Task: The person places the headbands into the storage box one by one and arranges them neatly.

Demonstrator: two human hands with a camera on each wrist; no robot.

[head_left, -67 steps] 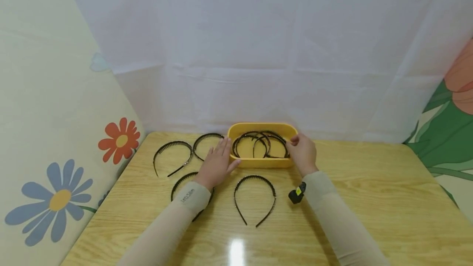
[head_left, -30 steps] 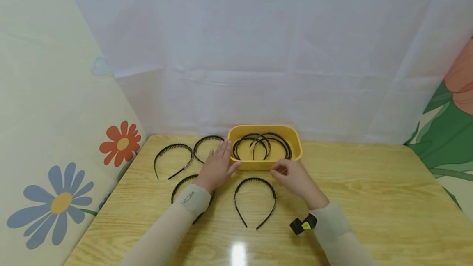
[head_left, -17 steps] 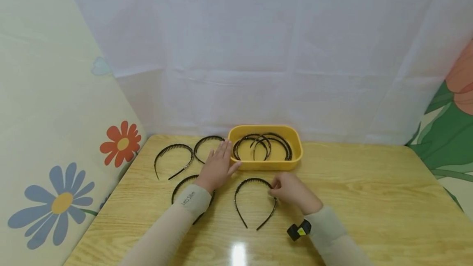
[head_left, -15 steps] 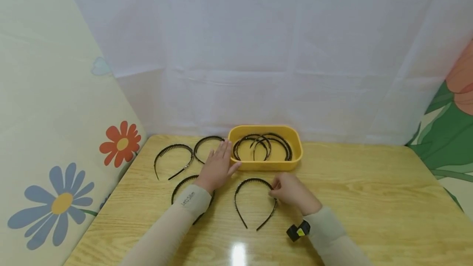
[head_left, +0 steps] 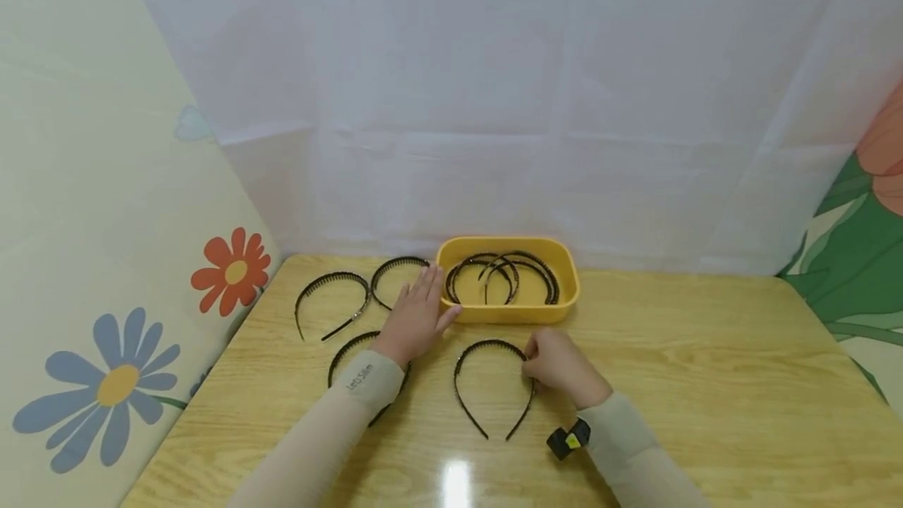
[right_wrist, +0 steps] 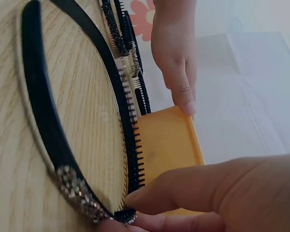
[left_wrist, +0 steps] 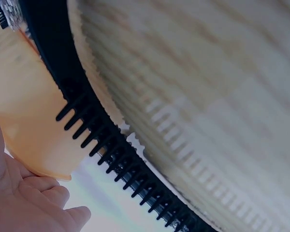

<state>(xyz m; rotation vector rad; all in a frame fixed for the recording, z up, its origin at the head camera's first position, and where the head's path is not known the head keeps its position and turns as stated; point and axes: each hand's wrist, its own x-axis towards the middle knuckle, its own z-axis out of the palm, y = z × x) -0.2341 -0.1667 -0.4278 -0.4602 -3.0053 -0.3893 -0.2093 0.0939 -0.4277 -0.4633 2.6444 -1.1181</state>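
Observation:
In the head view, my right hand (head_left: 564, 367) pinches the upper right side of a black headband (head_left: 458, 386) on the table, in front of a yellow box (head_left: 511, 314). The right wrist view shows thumb and fingers on that band, close to its sparkly stones (right_wrist: 79, 194); comb teeth line its inner curve. My left hand (head_left: 412, 320) rests with straight fingers against the box's left end. Several similar headbands overlap inside the box. Close to the left wrist camera is a toothed headband (left_wrist: 53, 48), with the left hand (left_wrist: 31, 203) at the lower left.
Left of the box lie two headbands, one at the far left (head_left: 317, 281) and another (head_left: 395, 260) partly behind the left hand. A third headband (head_left: 337, 355) is partly covered by the left forearm. A white cloth (head_left: 451, 100) hangs behind the wooden table (head_left: 705, 382).
My right hand has left the box's right end, come down towards me and taken hold of the front headband. That headband has shifted slightly right. The left hand has stayed by the box.

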